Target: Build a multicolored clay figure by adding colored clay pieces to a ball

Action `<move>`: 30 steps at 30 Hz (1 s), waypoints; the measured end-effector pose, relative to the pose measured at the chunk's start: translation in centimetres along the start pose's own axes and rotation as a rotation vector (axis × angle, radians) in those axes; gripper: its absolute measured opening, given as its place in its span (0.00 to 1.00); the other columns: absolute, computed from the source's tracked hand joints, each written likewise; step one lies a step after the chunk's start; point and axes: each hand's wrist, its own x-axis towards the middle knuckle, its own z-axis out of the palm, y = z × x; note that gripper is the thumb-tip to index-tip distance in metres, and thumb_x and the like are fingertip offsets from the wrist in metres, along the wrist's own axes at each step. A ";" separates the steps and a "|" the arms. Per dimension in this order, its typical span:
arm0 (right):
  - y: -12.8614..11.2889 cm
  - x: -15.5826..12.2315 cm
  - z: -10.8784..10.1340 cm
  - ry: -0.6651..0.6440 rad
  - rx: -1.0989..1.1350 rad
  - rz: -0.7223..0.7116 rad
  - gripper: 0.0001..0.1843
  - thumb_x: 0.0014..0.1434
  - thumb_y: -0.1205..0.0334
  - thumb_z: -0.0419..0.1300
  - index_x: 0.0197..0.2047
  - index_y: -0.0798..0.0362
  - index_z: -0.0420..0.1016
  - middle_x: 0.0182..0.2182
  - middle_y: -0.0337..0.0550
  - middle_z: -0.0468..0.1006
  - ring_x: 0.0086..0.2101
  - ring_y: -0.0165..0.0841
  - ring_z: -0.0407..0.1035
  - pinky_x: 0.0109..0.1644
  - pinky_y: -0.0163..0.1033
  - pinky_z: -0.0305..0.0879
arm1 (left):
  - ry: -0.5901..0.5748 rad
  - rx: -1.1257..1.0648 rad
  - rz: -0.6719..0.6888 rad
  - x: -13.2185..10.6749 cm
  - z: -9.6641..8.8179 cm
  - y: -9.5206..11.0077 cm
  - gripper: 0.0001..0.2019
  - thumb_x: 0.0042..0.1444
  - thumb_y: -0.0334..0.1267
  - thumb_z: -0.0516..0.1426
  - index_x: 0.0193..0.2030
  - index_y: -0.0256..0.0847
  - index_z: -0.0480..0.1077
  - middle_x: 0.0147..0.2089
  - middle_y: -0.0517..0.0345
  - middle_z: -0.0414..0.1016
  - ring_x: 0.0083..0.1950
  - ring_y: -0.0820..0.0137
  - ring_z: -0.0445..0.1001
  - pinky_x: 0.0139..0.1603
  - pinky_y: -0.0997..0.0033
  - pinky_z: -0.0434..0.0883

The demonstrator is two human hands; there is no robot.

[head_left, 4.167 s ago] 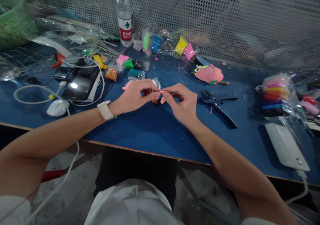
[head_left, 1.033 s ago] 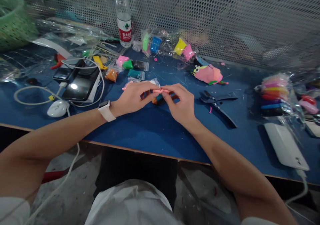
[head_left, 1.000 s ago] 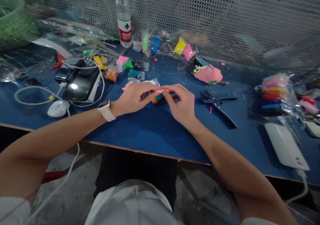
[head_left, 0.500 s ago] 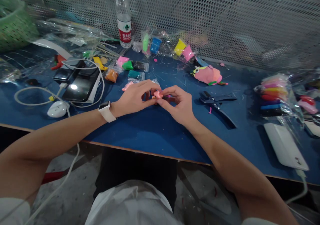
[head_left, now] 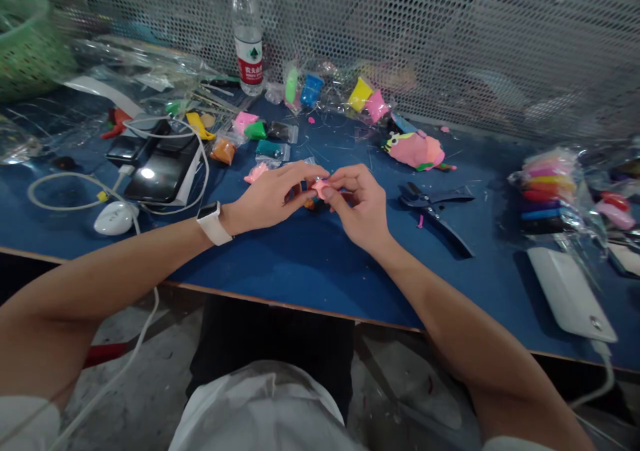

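A small lump of salmon-pink modelling clay [head_left: 321, 188] is pinched between the fingertips of both hands above the table. My left hand [head_left: 280, 194], with a white-strapped watch on its wrist, grips the lump from the left, thumb and fingers closed. From the right, my right hand [head_left: 359, 197] presses thumb and index finger on the same lump. Something small with orange and dark colours shows just under the fingers; I cannot make out what it is. More pink clay [head_left: 257, 172] lies in a wrapper behind my left hand.
A pink clay figure [head_left: 416, 149] and dark blue pliers [head_left: 436, 211] lie to the right. Wrapped clay packets [head_left: 256, 129] and a water bottle [head_left: 249, 44] stand behind. Phones [head_left: 163, 171] and a cable are at left; a white power bank [head_left: 571, 294] sits at right.
The pink clay has turned and shifted slightly right between my fingertips. My right fingers have moved a little up and closed more over it. The forearms stay almost in place.
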 end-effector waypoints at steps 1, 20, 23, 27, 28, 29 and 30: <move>0.1 0.0 0.0 -0.013 0.003 -0.005 0.23 0.69 0.34 0.75 0.47 0.44 0.79 0.34 0.35 0.87 0.34 0.32 0.82 0.34 0.38 0.75 | 0.002 -0.002 0.005 0.0 0.1 -0.1 0.12 0.81 0.37 0.57 0.66 0.42 0.76 0.54 0.49 0.86 0.48 0.65 0.86 0.49 0.68 0.79; -0.3 -0.3 -0.1 -0.039 -0.105 -0.060 0.14 0.74 0.43 0.73 0.50 0.44 0.86 0.36 0.35 0.91 0.34 0.32 0.86 0.37 0.37 0.78 | 0.027 -0.014 -0.036 -0.1 0.2 -0.4 0.14 0.86 0.48 0.54 0.59 0.41 0.75 0.49 0.50 0.83 0.40 0.68 0.81 0.41 0.67 0.76; -0.2 -0.3 -0.2 -0.044 -0.116 -0.026 0.17 0.75 0.40 0.71 0.50 0.45 0.85 0.36 0.36 0.91 0.33 0.33 0.86 0.36 0.38 0.77 | 0.029 -0.040 -0.065 -0.3 0.3 -0.4 0.18 0.84 0.51 0.56 0.70 0.43 0.70 0.57 0.48 0.82 0.41 0.68 0.82 0.42 0.66 0.79; 0.0 -0.2 -0.2 -0.033 -0.095 -0.009 0.20 0.74 0.37 0.70 0.49 0.45 0.84 0.34 0.36 0.91 0.32 0.33 0.85 0.35 0.38 0.77 | 0.016 -0.004 0.017 -0.3 0.3 -0.4 0.14 0.83 0.47 0.59 0.68 0.46 0.73 0.57 0.50 0.83 0.46 0.65 0.83 0.46 0.66 0.79; 0.0 -0.2 -0.2 -0.041 -0.083 -0.007 0.20 0.74 0.36 0.70 0.49 0.45 0.83 0.33 0.36 0.90 0.32 0.33 0.85 0.35 0.38 0.78 | 0.015 0.002 0.031 -0.3 0.3 -0.4 0.12 0.83 0.45 0.59 0.65 0.46 0.75 0.55 0.51 0.83 0.46 0.65 0.83 0.46 0.66 0.78; 0.0 -0.2 -0.2 -0.052 -0.073 -0.006 0.21 0.75 0.36 0.69 0.49 0.45 0.83 0.33 0.36 0.90 0.32 0.33 0.86 0.36 0.38 0.79 | 0.016 0.006 0.035 -0.2 0.3 -0.4 0.10 0.83 0.44 0.59 0.63 0.46 0.76 0.53 0.52 0.84 0.45 0.66 0.83 0.46 0.67 0.78; 0.0 -0.2 -0.2 -0.065 -0.069 -0.006 0.21 0.75 0.35 0.69 0.49 0.45 0.83 0.33 0.36 0.90 0.32 0.32 0.86 0.36 0.38 0.79 | 0.018 0.007 0.031 -0.2 0.3 -0.3 0.09 0.83 0.44 0.58 0.61 0.45 0.76 0.52 0.52 0.84 0.43 0.67 0.82 0.45 0.67 0.77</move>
